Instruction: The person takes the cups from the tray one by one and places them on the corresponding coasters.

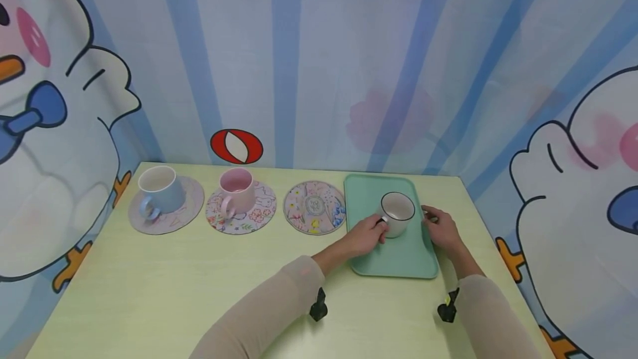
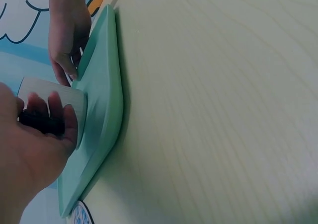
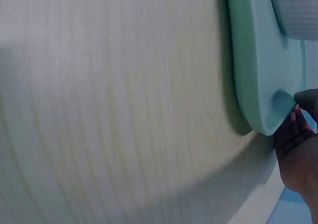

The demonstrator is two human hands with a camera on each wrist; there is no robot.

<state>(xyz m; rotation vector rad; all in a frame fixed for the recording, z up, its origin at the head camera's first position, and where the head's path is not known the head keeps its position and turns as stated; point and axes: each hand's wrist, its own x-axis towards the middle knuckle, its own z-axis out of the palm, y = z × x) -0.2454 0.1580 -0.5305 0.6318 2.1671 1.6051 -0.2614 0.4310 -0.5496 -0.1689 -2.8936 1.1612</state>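
Observation:
A white mug (image 1: 397, 228) with a dark rim and black handle stands upright over the green tray (image 1: 394, 262), its base right at the tray's floor. My left hand (image 1: 366, 235) grips the mug's handle, its fingers curled around the black part (image 2: 42, 123) in the left wrist view. At the tray's right edge, my right hand (image 1: 442, 230) pinches the rim between thumb and fingers. The right wrist view shows that thumb (image 3: 306, 98) over the rim, with the other fingers beneath.
Left of the tray lies a round patterned coaster (image 1: 315, 226). Farther left, a pink mug (image 1: 239, 195) and a light-blue mug (image 1: 166, 195) each stand on a round coaster. A printed curtain (image 1: 319, 71) hangs behind the pale yellow table (image 1: 199, 281).

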